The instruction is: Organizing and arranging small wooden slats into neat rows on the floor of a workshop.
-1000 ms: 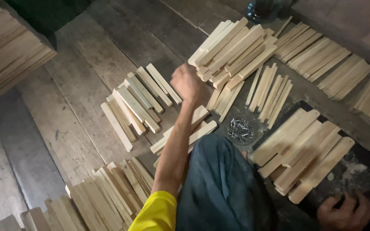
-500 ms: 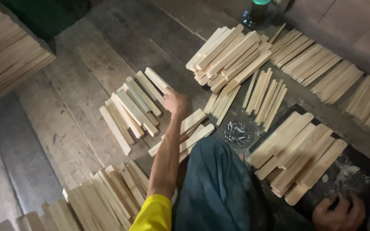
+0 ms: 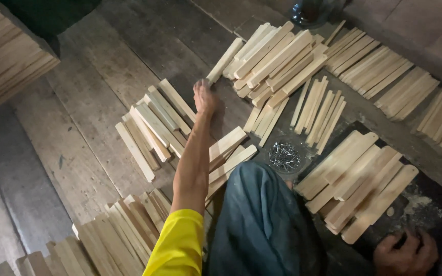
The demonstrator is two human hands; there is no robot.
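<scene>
My left hand (image 3: 204, 97) is stretched far out over the plank floor, closed on the near end of a pale wooden slat (image 3: 224, 60). The slat points away towards a big heap of slats (image 3: 277, 56). Just left of the hand lies a smaller loose pile of slats (image 3: 152, 128). My right hand (image 3: 404, 251) rests low at the bottom right on a dark mat (image 3: 436, 214), its fingers curled; what is under them is hidden. Wider flat boards (image 3: 356, 184) are stacked beside it.
A small heap of nails (image 3: 284, 156) lies by my knee (image 3: 262, 220). Rows of slats (image 3: 384, 82) lie at the back right, more slats (image 3: 113, 240) at the bottom left, and a tall stack of boards (image 3: 6, 66) stands at the far left. A dark jar (image 3: 310, 10) stands at the top.
My left hand dropped towards the small pile half a second ago and is now stretched out again with a slat's end in it. The right hand stayed on the mat.
</scene>
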